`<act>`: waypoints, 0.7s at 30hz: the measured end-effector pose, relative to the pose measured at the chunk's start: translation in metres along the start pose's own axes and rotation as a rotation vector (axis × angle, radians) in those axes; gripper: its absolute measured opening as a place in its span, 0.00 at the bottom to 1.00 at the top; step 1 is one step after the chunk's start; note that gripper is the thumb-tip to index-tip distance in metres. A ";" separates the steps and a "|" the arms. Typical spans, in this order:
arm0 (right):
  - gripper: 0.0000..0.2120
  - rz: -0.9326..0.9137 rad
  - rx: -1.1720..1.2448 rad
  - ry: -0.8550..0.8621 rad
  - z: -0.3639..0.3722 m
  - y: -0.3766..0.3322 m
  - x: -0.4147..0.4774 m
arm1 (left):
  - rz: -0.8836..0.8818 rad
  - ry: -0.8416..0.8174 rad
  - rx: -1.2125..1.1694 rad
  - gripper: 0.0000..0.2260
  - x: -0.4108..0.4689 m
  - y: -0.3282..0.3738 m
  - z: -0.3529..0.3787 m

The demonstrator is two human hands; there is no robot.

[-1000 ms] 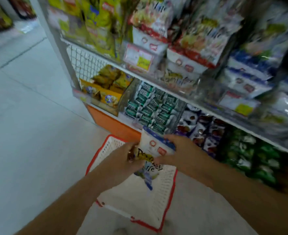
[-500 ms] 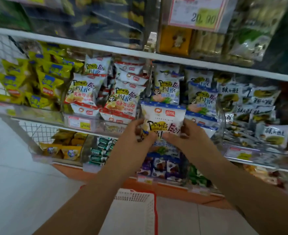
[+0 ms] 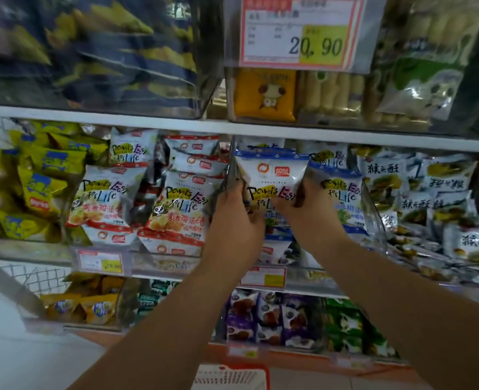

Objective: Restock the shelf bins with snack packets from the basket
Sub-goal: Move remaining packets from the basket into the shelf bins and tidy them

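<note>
**Item:** blue-topped snack packet point(image 3: 272, 171), 1, upright at mouth of clear shelf bin point(image 3: 374, 212), centre of view.
**Hold:** gripped by left hand point(image 3: 234, 218) at its 9 o'clock edge and right hand point(image 3: 303, 215) at its 3 o'clock edge, fingers curled onto it.
**Step, as judged:** seating packet in bin. Best kept upright, print outward, slid between divider point(image 3: 230, 170) at 9 o'clock and like packets point(image 3: 338, 190) at 3 o'clock, then let go.
**Count:** hands 2; held packets 1; like packets in bin, at least 3 showing; basket point(image 3: 232, 375) 1, at 6 o'clock, contents not discernible.
</note>
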State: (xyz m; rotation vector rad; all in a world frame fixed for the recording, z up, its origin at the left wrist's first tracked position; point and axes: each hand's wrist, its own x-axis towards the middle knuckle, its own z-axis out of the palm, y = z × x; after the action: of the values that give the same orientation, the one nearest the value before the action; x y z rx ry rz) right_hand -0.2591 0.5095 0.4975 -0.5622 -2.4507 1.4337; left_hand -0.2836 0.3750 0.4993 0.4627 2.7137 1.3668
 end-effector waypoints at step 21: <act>0.30 -0.064 -0.468 0.327 0.071 -0.018 -0.038 | 0.357 -0.203 0.221 0.17 -0.025 -0.084 -0.099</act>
State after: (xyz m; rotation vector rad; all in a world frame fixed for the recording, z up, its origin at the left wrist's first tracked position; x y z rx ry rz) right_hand -0.2569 0.4290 0.4775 -0.7345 -2.4974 0.6693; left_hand -0.2984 0.2436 0.4900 1.0841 2.7098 1.0095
